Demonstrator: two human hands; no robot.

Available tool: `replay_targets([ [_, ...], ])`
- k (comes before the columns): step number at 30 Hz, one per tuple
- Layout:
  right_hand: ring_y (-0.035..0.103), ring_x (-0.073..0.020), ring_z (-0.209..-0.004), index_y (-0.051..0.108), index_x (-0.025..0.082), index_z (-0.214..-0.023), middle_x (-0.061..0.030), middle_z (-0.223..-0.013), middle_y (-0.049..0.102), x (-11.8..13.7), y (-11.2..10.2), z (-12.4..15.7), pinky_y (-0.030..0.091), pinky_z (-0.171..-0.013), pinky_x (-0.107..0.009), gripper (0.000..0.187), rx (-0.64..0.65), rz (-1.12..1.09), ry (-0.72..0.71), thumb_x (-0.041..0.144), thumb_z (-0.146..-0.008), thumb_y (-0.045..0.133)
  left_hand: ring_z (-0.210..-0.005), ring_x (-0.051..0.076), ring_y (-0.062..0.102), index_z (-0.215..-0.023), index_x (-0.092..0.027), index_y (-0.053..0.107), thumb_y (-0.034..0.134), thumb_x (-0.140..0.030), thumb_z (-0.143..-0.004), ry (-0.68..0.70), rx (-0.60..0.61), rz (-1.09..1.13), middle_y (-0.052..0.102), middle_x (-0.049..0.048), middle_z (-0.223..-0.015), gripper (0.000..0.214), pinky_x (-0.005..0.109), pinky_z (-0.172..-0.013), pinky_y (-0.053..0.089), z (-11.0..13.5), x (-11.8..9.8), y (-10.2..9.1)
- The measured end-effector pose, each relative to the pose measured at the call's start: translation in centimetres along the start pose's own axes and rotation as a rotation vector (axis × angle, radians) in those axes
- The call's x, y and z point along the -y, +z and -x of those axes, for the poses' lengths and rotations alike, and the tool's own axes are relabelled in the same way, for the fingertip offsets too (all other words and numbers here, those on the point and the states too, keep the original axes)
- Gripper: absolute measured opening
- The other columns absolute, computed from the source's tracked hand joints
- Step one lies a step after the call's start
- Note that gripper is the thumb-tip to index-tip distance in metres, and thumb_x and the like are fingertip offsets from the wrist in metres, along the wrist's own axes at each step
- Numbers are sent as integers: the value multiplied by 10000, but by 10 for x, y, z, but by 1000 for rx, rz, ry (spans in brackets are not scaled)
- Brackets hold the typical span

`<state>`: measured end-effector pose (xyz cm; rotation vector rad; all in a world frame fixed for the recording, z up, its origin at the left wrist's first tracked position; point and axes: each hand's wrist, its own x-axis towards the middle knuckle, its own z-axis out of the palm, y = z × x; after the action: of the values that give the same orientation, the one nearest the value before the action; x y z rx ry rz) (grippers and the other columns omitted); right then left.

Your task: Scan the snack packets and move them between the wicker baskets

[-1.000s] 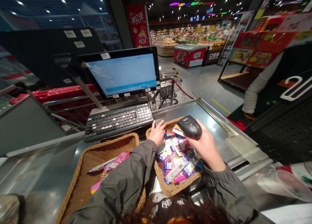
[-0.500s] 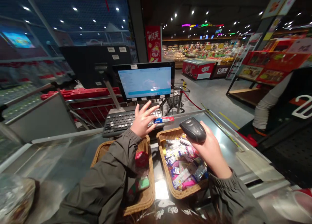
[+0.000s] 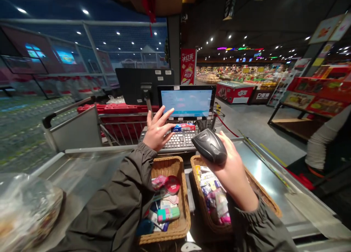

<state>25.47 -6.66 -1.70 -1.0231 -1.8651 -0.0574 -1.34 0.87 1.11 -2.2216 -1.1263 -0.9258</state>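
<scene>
A small blue-and-red packet [image 3: 184, 127] is pinched by one end in my left hand [image 3: 157, 130], its other fingers spread. That hand hovers above the black keyboard [image 3: 181, 139], with fingertips overlapping the lower left of the lit screen [image 3: 186, 102]. My right hand [image 3: 231, 168] grips a black handheld barcode scanner [image 3: 210, 146], its front end towards the packet. Under my left forearm stands a wicker basket [image 3: 187, 222] of mixed small goods. Below the scanner, a second wicker basket [image 3: 196, 171] holds many small wrapped packets, partly hidden by my right hand.
A metal counter [image 3: 82, 168] spreads around the baskets. At the left lies a clear plastic bag [image 3: 27, 200]. Behind the keyboard are a second monitor's dark back [image 3: 134, 85] and a metal cart [image 3: 123, 124]. A person's sleeve [image 3: 319, 146] shows at the far right.
My view has swung left and up, so the screen, keyboard and baskets sit further right and lower. Both hands keep their grips. The left hand now overlaps the screen's lower left corner.
</scene>
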Motion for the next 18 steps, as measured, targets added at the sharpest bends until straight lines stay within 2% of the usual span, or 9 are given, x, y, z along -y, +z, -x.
replay_targets([
  [9,432,-346,-1358,616,192,-1210,-141,-1303,594,17,18,-5,328,-1172,-579,388,19,17,-45,308,-840,637,-1499,307,210,-1030,-243,702,541,-367,-920,-28,-32,-20,366,52,-1575,231,598,-1196,17,7,24,-6],
  [18,384,-384,-1395,609,187,-1200,-144,-1320,584,27,34,-3,338,-1135,-625,384,40,37,-1,290,-832,645,-1484,315,250,-1008,-240,700,555,-334,-909,-39,-44,3,389,73,-1561,200,629,-1186,50,11,41,-5],
])
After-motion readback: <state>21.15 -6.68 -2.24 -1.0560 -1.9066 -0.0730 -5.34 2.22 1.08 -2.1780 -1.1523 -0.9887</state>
